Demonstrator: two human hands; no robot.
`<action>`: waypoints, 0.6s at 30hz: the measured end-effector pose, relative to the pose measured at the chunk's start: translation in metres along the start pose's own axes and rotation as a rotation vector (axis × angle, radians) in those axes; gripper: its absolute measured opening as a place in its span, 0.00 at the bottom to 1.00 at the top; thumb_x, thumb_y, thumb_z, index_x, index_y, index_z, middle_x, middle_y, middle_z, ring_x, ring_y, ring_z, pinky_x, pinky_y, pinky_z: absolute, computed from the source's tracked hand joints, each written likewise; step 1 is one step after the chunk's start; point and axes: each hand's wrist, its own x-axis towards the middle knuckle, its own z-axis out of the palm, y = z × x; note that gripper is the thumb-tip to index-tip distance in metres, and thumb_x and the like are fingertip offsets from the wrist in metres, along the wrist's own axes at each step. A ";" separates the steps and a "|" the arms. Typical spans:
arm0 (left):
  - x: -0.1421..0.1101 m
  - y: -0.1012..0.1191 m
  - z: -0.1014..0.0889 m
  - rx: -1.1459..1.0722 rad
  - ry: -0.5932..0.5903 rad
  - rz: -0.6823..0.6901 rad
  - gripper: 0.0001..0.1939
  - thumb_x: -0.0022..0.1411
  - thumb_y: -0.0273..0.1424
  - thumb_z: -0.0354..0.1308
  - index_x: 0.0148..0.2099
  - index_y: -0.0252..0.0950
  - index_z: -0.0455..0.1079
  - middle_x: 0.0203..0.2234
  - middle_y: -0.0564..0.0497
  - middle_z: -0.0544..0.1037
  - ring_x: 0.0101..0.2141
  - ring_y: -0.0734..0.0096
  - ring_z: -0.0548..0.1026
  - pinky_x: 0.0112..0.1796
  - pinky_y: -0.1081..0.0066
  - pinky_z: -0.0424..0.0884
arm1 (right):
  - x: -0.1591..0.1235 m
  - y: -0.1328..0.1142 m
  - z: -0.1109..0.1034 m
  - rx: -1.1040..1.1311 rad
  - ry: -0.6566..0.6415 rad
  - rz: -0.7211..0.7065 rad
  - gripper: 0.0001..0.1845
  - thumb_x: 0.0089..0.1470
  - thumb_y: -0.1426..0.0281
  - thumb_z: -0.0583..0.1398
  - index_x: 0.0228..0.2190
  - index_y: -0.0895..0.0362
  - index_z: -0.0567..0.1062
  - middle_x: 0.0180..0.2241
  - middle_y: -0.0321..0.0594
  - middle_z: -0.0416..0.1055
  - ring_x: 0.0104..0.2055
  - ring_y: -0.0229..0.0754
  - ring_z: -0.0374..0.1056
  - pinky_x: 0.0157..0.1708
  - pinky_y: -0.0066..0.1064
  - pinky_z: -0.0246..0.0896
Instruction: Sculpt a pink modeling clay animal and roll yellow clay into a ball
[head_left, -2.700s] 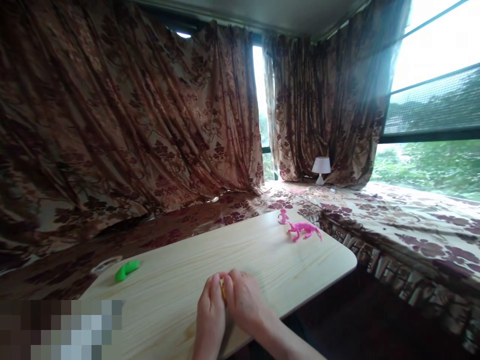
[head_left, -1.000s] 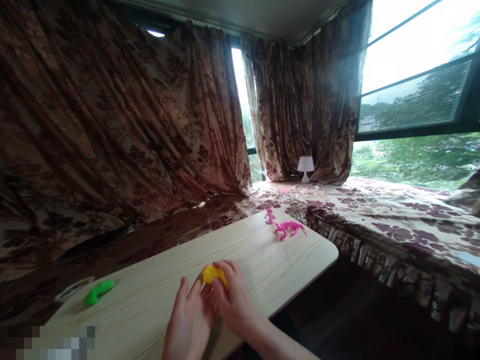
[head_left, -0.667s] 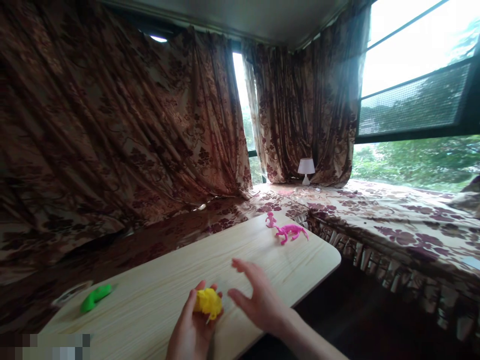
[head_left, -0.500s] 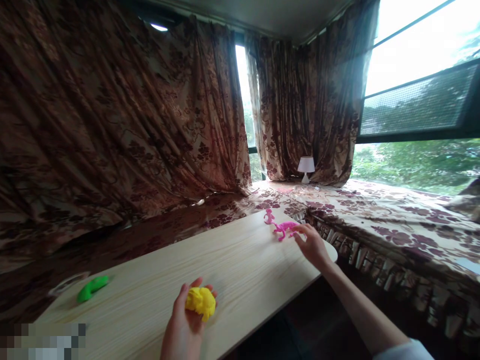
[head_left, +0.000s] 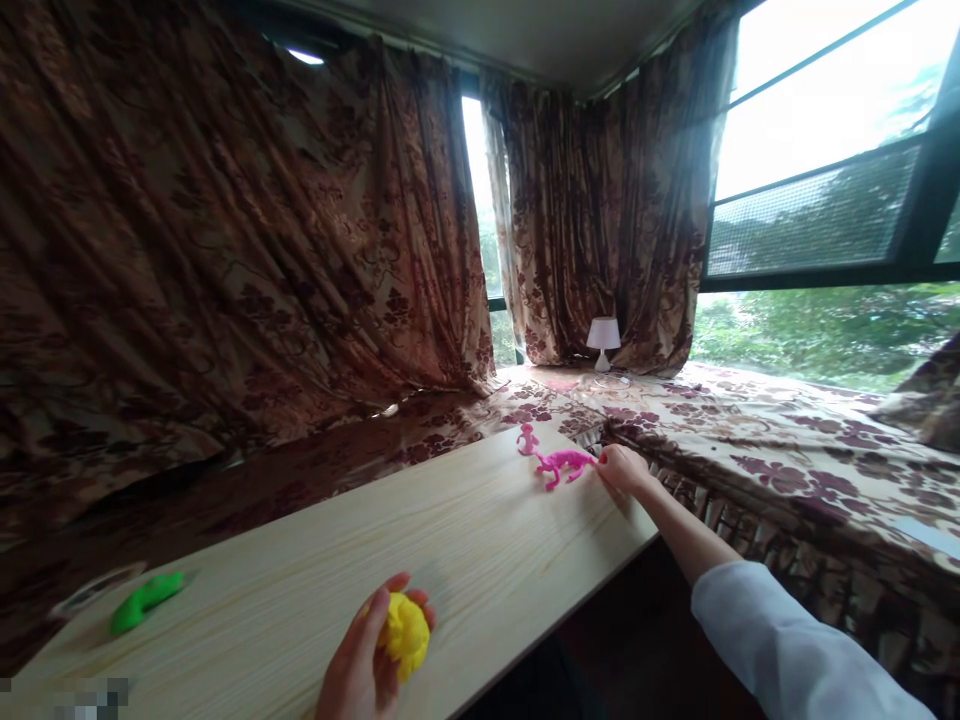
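In the head view my left hand curls around a crumpled yellow lump, soft and clay-like, at the near side of the table. At the table's far right end lies a pink long-limbed figure, perhaps an animal shape, with several thin legs. My right hand is closed at its right end, with the fingertips pinching the thin tip. A smaller pink curly piece touches or adjoins the figure's left end. Far to the left, a curved green lump rests on the table.
The pale wooden table runs diagonally, with a rounded far end. Behind it is a floral-covered ledge bearing a small white lamp. Patterned curtains hang on the left, and a window is at the right.
My right hand has drawn to the pink figure's right end, uncovering more of it, with its fingers now closed. My left fingers have folded around the yellow lump. The view has shifted slightly.
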 end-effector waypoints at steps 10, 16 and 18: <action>-0.005 0.003 0.002 -0.014 0.002 -0.013 0.27 0.47 0.40 0.65 0.48 0.35 0.68 0.32 0.48 0.78 0.34 0.64 0.77 0.35 0.71 0.74 | 0.008 0.004 -0.018 -0.103 0.022 -0.163 0.15 0.58 0.66 0.56 0.46 0.57 0.68 0.47 0.43 0.67 0.43 0.42 0.67 0.41 0.40 0.65; -0.010 0.005 0.008 0.010 0.014 0.006 0.26 0.46 0.40 0.65 0.47 0.35 0.69 0.31 0.49 0.78 0.32 0.65 0.77 0.32 0.72 0.74 | 0.006 -0.021 -0.027 -0.068 0.092 -0.445 0.15 0.59 0.66 0.55 0.47 0.56 0.68 0.50 0.44 0.64 0.47 0.44 0.65 0.45 0.43 0.63; -0.010 0.005 0.010 0.002 0.019 0.010 0.26 0.45 0.40 0.66 0.47 0.35 0.69 0.30 0.49 0.79 0.31 0.65 0.77 0.32 0.72 0.73 | 0.008 -0.031 -0.028 -0.057 0.093 -0.510 0.15 0.59 0.66 0.55 0.47 0.56 0.68 0.50 0.44 0.64 0.47 0.44 0.65 0.45 0.43 0.63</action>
